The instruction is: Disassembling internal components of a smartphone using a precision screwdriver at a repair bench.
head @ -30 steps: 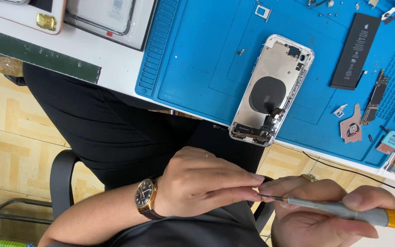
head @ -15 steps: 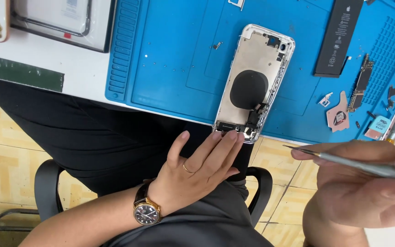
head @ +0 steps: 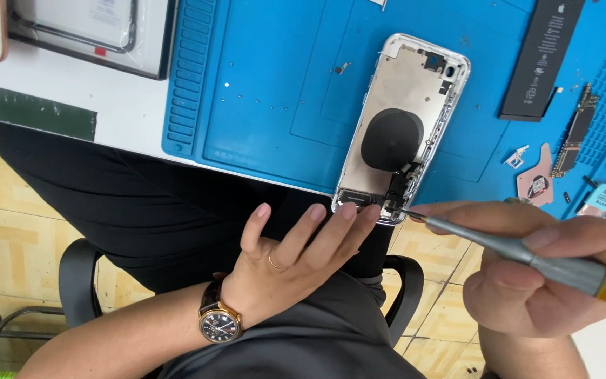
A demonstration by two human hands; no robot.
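An opened silver phone housing (head: 405, 126) with a round black coil lies on a blue work mat (head: 275, 91), its lower end over the table edge. My left hand (head: 292, 256), wearing a wristwatch and a ring, has its fingers spread, with the fingertips touching the housing's lower edge. My right hand (head: 548, 281) grips a grey screwdriver (head: 520, 256) with a yellow end. Its tip rests at the small parts in the housing's lower end.
A black battery (head: 541, 56), a narrow circuit board (head: 573, 140), a pink part (head: 536, 181) and small screws lie on the mat's right side. A framed screen panel (head: 92, 35) sits on the white table at upper left. A black chair (head: 78, 281) is below.
My left hand let go of the screwdriver tip, opened and moved up to the housing's lower edge. My right hand brought the screwdriver tip to the housing.
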